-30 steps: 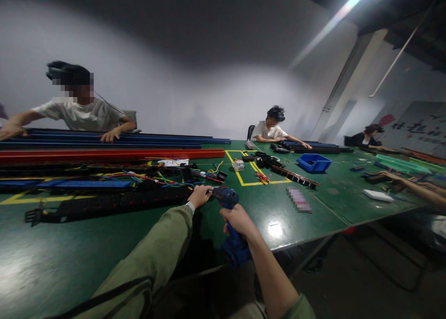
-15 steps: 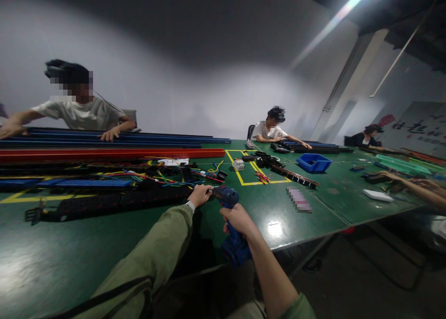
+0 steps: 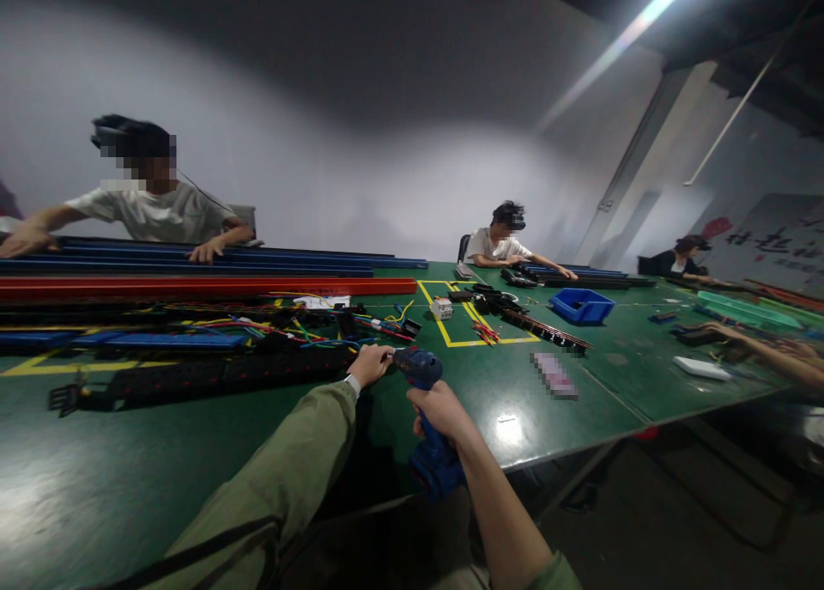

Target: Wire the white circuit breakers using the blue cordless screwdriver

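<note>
My right hand (image 3: pixel 441 408) is wrapped round the grip of a blue cordless drill (image 3: pixel 421 367), whose chuck points left. The battery base hangs low, by the table's front edge. My left hand (image 3: pixel 370 365) is closed right at the drill's nose, fingers bent together. What it pinches is too small and hidden to name. A long black strip with red dots (image 3: pixel 225 374), looking like a power strip, runs leftward from this hand. Its right end is hidden behind the hand. Loose coloured wires (image 3: pixel 289 331) lie just behind the strip.
Red rails (image 3: pixel 212 287) and blue rails (image 3: pixel 309 259) lie lengthwise at the back left. To the right are a grey-white block (image 3: pixel 441 308), red wire pieces (image 3: pixel 487 333), a blue bin (image 3: pixel 581 305) and a white box (image 3: pixel 701 367). Co-workers sit opposite; another's hands (image 3: pixel 727 332) reach in from the right.
The view has shifted very slightly. Both hands and the drill keep almost the same place, the drill's nose still against my left fingers.
</note>
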Tool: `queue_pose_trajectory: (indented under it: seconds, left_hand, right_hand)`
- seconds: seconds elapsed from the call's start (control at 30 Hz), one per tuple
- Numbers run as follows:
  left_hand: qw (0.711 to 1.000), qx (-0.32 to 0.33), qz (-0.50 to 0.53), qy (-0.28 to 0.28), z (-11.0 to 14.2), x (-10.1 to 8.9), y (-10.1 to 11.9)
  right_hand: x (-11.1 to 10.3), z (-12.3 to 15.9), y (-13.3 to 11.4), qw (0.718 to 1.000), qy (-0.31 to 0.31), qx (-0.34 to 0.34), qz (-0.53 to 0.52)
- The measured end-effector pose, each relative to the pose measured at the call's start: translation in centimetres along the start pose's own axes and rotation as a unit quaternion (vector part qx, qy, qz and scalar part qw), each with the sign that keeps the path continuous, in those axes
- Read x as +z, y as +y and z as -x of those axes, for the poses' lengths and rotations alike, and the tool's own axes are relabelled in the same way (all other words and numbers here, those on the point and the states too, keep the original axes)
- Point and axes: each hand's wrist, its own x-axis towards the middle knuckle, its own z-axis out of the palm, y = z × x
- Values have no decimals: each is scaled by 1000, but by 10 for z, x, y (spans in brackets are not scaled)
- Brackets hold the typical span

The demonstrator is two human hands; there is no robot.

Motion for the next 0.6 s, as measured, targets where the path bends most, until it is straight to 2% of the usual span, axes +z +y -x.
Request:
queue_pose_trajectory:
  seconds: [0.6]
  left_hand:
    - [1000,0,2,2,1,0,0]
  right_hand:
    - [-1,-2,4,1000,4,-1,1]
